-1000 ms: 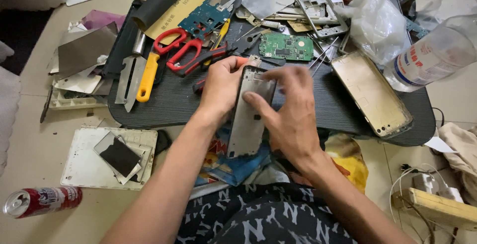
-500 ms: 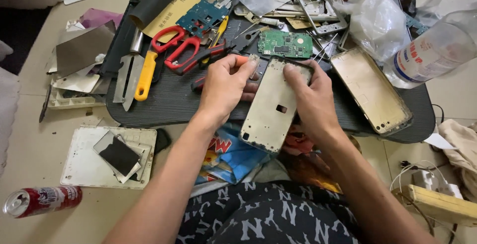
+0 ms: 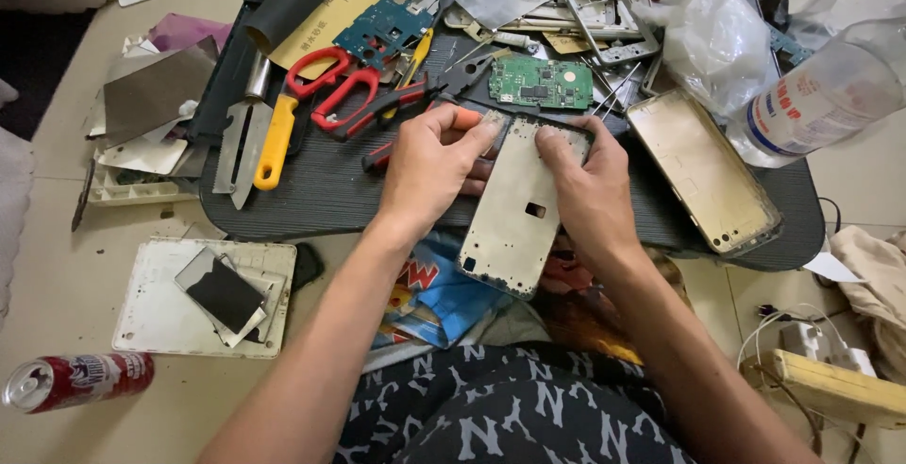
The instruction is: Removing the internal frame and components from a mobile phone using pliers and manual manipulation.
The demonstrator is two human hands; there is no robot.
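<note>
Both of my hands hold a silver phone middle frame, flat side up, over the near edge of a dark round tray. My left hand pinches the frame's top left corner with thumb and fingers. At the top right edge my right hand grips it, fingers curled over the far end. A small rectangular hole shows in the frame's middle. The lower end hangs free above my lap.
On the tray lie red-handled scissors, a yellow-handled scraper, a green circuit board, a blue circuit board and a gold phone back. A plastic bottle lies right. A drink can and white panel sit left.
The frame has been lifted and tilted from my lap toward the tray, turning more upright in view. Both hands slid up to its far end.
</note>
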